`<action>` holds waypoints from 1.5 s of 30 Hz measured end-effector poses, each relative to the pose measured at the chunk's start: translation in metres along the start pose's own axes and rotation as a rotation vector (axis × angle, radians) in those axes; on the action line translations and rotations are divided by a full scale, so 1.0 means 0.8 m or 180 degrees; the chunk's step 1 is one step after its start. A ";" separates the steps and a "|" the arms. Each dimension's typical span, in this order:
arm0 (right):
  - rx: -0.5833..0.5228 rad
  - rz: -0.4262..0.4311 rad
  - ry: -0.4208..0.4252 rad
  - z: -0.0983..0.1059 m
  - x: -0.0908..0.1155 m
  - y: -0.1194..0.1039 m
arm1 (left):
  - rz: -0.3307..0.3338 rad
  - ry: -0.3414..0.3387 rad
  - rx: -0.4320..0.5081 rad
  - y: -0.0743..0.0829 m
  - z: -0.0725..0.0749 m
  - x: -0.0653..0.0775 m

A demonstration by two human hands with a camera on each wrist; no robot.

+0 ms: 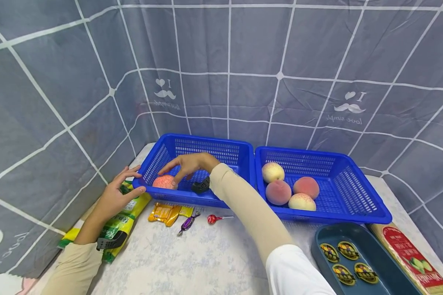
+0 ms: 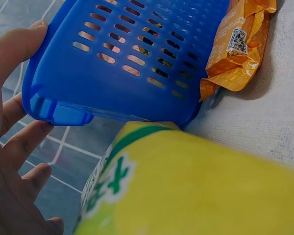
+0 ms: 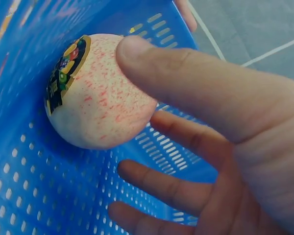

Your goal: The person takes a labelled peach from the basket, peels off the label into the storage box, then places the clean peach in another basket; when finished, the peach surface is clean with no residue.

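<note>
My left hand [image 1: 117, 196] holds the corner of the left blue basket [image 1: 203, 199], thumb on one side of the rim and fingertips on the other. Inside that corner lies a pale peach [image 3: 100, 98] with red speckles and a dark fruit sticker. My right hand [image 1: 190, 166] is over it in the basket. In the right wrist view the thumb rests on the peach, the index fingertip is right at its edge, and the other fingers are spread away from it. A yellow-green snack bag [image 2: 201, 181] lies under my left hand, beside the basket.
A second blue basket [image 1: 339, 215] with several peaches [image 1: 278, 192] adjoins on the right. Orange packets [image 1: 164, 213], a purple candy [image 1: 188, 223] and a red lollipop [image 1: 212, 219] lie in front. At right are a dark tray [image 1: 385, 256] with several round stickers and a red-gold package [image 1: 409, 254].
</note>
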State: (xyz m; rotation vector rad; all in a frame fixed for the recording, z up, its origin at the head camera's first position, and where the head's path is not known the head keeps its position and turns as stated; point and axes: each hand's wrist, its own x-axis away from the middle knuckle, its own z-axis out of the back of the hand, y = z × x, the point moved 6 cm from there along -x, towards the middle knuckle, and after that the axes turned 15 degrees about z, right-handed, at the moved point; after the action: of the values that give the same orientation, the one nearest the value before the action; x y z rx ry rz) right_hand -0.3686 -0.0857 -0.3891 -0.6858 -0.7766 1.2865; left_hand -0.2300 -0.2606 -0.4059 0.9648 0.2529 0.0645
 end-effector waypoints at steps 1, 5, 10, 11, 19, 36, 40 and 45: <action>-0.0007 -0.0005 -0.0018 0.000 -0.001 0.002 | -0.0012 0.0001 0.0019 -0.001 0.000 0.000; -0.0035 0.0044 -0.0047 0.001 -0.008 0.005 | -0.0032 0.0003 0.0070 -0.003 0.000 0.000; -0.0086 0.0142 -0.0043 0.003 -0.016 -0.004 | -0.0062 -0.0015 0.0129 -0.001 0.000 0.000; -0.0068 0.0162 -0.0056 0.003 -0.018 -0.006 | -0.0065 -0.0015 0.0135 -0.001 0.001 0.000; -0.0053 0.0024 -0.0258 -0.011 -0.023 0.003 | 0.0011 -0.0014 0.0106 0.000 -0.003 0.000; -0.0460 -0.0150 0.0082 -0.011 -0.011 0.008 | -0.0005 -0.0080 0.0196 -0.002 -0.006 -0.001; -0.0485 -0.0139 0.0236 0.009 0.009 0.000 | -0.0001 -0.0086 0.0174 -0.002 -0.007 -0.004; -0.0411 -0.0069 0.0387 0.034 0.045 -0.027 | 0.0034 -0.0054 0.0128 -0.004 -0.002 -0.003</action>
State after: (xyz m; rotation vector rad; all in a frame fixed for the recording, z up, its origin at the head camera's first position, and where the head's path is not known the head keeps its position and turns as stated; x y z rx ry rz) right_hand -0.3749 -0.0531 -0.3518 -0.8492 -0.7699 1.1712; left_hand -0.2326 -0.2613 -0.4091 1.0064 0.2342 0.0613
